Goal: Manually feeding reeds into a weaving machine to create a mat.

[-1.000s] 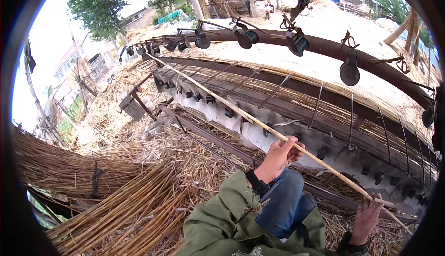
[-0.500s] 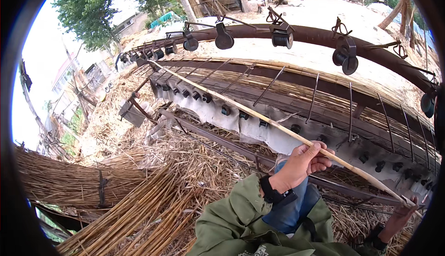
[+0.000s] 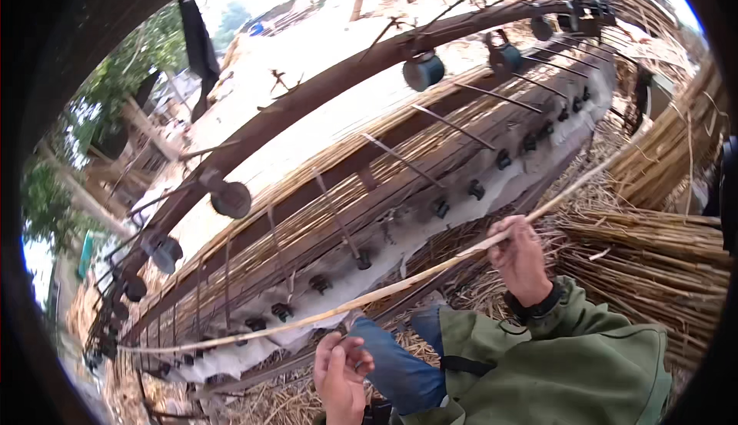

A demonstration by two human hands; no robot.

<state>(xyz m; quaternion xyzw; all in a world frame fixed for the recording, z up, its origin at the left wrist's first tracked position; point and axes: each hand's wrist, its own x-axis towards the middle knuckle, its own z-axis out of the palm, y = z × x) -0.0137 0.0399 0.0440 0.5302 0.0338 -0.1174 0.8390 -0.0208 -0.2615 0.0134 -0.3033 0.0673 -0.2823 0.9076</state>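
Note:
A long pale reed stalk (image 3: 400, 286) runs slantwise across the front of a long mat-weaving frame (image 3: 384, 225). My right hand (image 3: 523, 260) is closed around the stalk to the right of its middle. Just below the stalk, nearer to me, is my left hand (image 3: 340, 375), its fingers loosely curled and apart, and no object shows in them. Toward the far left the stalk's thin end lies over the frame's metal rods. A pale sheet (image 3: 369, 275) with several small black fittings lines the frame's near side.
A curved metal pipe (image 3: 307, 106) spans the frame, with wire spools (image 3: 423, 71) hanging from it. Metal rods (image 3: 400, 158) stick out toward me. Reed bundles (image 3: 646, 271) lie at right, and loose straw (image 3: 469, 294) covers the ground. Behind the pipe stretches pale reed matting (image 3: 323, 148).
My view has swung to the right. My left hand has come off the stalk and is now below it. My right hand still grips the stalk.

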